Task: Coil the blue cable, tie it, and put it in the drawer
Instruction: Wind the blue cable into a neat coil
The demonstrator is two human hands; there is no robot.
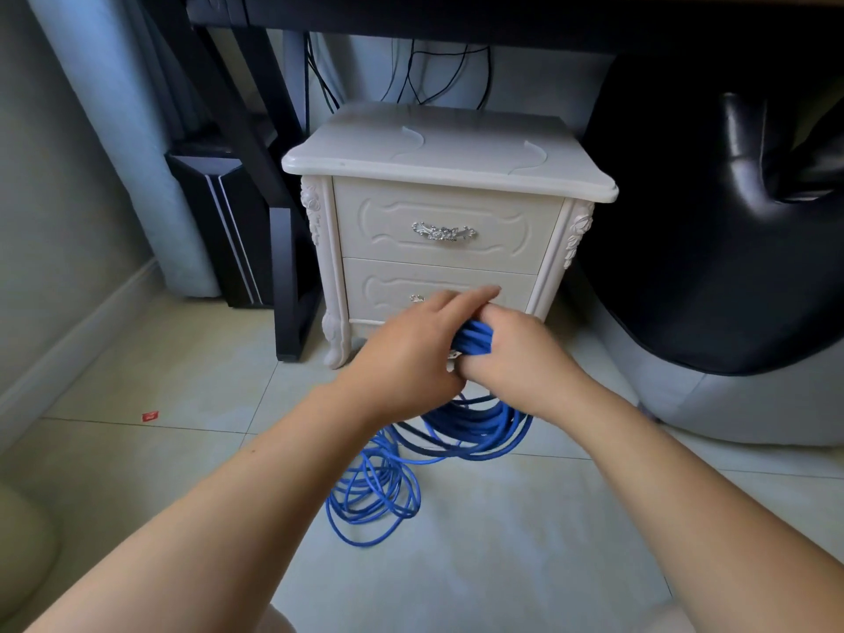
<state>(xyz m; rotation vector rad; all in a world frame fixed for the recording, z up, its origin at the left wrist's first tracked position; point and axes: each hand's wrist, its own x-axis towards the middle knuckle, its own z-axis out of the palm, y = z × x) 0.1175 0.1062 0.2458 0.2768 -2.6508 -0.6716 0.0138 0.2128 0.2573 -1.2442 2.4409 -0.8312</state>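
Your R hand [516, 354] is wrapped round a bunched section of the blue round-jacketed cable [475, 342], fingers curled over it. It's held up in front of the lower drawer [374, 285] of the white carved two-drawer nightstand [447, 148]. Your L hand [411, 349] sits against the same bunch from the other side. Its fingers [475, 296] are fairly straight & reach over the top of it. Can't tell if that hand actually grips or the thumb pinches anything. A small whitish bit shows btwn the two hands, too small to ID.

Rest of the cable: a thick set of loops hangs below your hands, down by the pale tiled floor [182, 395]. A looser tangle of loops lies on the tiles nearer you & a bit to the L, joined to the hanging part.

Both drawers are closed. The upper drawer [388, 221] shows its ornate silver handle in full. The lower drawer's handle is mostly hidden behind your L hand.

Around it:
- L of the nightstand: black PC tower w/ white stripes [228, 230], w/ a black slanted desk leg [287, 276] btwn the two.
- Behind the nightstand: thin black cords [411, 75] hang down.
- R side: glossy black padded seat [730, 244] on a grey cushion [753, 404].
- Far L: pale blue curtain [91, 107].
- On the tiles to the L: small red scrap [150, 416], well apart from the cable.
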